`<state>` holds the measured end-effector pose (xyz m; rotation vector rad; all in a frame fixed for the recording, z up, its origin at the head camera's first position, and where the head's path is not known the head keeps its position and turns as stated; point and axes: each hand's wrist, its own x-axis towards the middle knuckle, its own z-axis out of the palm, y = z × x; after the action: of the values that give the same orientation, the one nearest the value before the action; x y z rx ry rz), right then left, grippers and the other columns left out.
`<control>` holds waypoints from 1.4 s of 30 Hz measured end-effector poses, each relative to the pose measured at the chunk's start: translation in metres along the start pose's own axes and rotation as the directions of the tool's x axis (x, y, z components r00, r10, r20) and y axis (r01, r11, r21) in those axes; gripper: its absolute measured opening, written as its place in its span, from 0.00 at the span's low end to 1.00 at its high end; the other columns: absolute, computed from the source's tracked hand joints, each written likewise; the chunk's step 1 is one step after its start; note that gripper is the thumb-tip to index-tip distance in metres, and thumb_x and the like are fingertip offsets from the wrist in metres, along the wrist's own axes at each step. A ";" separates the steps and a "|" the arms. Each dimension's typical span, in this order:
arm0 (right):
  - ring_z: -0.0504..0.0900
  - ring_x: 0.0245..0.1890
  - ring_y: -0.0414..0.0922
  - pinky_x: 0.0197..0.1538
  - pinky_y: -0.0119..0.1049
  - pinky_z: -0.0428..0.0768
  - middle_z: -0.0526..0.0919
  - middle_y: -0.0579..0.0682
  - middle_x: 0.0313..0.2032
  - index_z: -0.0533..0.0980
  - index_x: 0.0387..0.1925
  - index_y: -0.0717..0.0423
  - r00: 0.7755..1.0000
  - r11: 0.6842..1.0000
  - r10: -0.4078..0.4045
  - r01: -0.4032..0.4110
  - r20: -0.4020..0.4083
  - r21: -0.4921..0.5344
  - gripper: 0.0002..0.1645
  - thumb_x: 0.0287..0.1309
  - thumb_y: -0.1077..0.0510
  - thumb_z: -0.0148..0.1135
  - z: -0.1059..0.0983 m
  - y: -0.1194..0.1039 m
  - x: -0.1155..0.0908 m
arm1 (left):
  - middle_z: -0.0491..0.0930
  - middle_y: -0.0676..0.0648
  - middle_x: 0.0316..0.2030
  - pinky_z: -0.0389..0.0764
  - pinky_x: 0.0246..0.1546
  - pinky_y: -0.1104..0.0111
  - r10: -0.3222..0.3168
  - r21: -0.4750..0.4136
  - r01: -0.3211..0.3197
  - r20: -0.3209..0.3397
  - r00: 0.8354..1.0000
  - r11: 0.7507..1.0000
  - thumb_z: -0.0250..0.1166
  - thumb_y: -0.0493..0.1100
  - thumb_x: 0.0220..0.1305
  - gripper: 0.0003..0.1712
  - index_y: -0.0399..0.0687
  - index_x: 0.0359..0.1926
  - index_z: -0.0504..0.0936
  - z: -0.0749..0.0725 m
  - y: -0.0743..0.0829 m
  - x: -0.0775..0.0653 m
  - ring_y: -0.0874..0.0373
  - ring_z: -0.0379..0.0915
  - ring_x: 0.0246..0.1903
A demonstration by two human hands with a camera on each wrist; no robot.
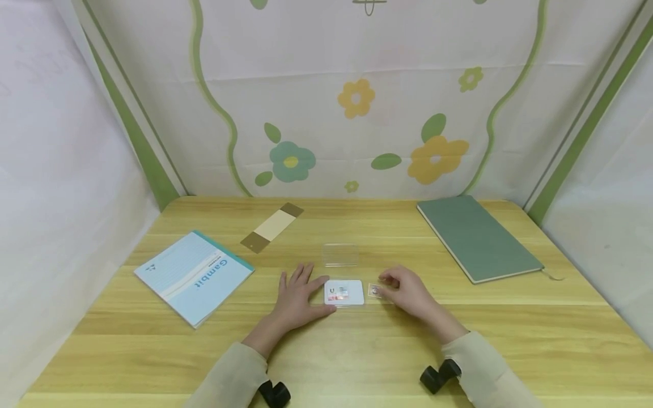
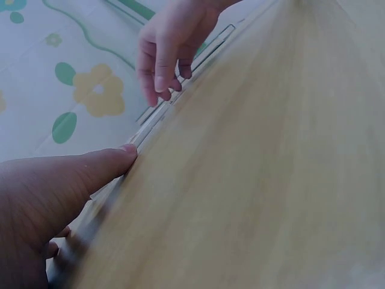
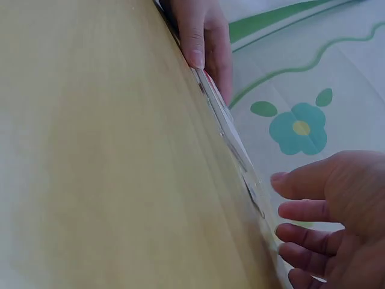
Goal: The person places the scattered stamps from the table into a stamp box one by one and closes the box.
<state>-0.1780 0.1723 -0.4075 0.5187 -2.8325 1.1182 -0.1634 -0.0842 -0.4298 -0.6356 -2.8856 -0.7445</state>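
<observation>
A clear plastic case (image 1: 357, 292) with a white printed card inside lies flat in front of me. My left hand (image 1: 298, 300) holds its left end between thumb and forefinger, the other fingers spread on the table. Just right of the case lies a small pale square piece (image 1: 374, 290) with a dark round print. Over its right side hovers my right hand (image 1: 406, 290), fingers loosely bent, partly hiding it. In the right wrist view, that hand's fingers (image 3: 304, 186) are apart with nothing between them. Behind the case lies a clear plastic rectangle (image 1: 340, 255), like a lid.
On the wooden table (image 1: 336, 357), a light blue notebook (image 1: 196, 277) lies at left. A brown and cream strip (image 1: 272, 228) is behind it. A green notebook (image 1: 479, 238) with a ribbon lies back right. Floral cloth (image 1: 326, 113) hangs behind the table.
</observation>
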 end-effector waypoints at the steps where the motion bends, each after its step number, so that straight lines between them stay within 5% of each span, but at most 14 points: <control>1: 0.70 0.30 0.43 0.35 0.38 0.70 0.74 0.48 0.30 0.77 0.34 0.62 1.000 1.000 0.007 -0.007 0.002 -0.010 0.15 0.43 0.59 0.65 0.001 0.002 -0.001 | 0.53 0.39 0.61 0.34 0.52 0.44 0.000 -0.001 0.000 0.000 1.000 1.000 0.59 0.67 0.44 0.38 0.56 0.55 0.70 0.000 0.000 0.000 0.44 0.40 0.61; 20: 0.66 0.34 0.46 0.38 0.40 0.66 0.70 0.48 0.29 0.75 0.28 0.58 0.995 0.992 0.095 -0.096 -0.005 -0.082 0.07 0.43 0.63 0.64 0.011 -0.001 0.001 | 0.52 0.39 0.61 0.33 0.53 0.44 -0.004 -0.003 0.004 0.014 1.000 1.000 0.58 0.68 0.44 0.38 0.56 0.56 0.69 -0.001 0.000 0.001 0.44 0.39 0.61; 30: 0.68 0.25 0.42 0.30 0.35 0.69 0.70 0.48 0.26 0.70 0.28 0.58 0.995 0.995 0.099 -0.099 -0.002 0.032 0.11 0.41 0.67 0.63 0.012 -0.004 0.001 | 0.52 0.39 0.61 0.35 0.53 0.44 -0.001 0.006 0.001 0.007 1.000 1.000 0.58 0.68 0.44 0.38 0.56 0.56 0.69 0.000 0.000 0.000 0.44 0.40 0.61; 42: 0.67 0.21 0.41 0.23 0.31 0.67 0.70 0.45 0.21 0.76 0.33 0.57 0.998 0.990 0.059 -0.057 -0.010 0.127 0.09 0.47 0.67 0.60 0.013 0.000 0.003 | 0.52 0.39 0.61 0.34 0.52 0.44 0.003 0.006 -0.003 0.008 1.000 1.000 0.58 0.68 0.44 0.39 0.56 0.56 0.69 0.000 -0.001 0.000 0.44 0.40 0.61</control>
<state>-0.1800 0.1625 -0.4166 0.4360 -2.7954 1.3126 -0.1639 -0.0846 -0.4303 -0.6429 -2.8926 -0.7339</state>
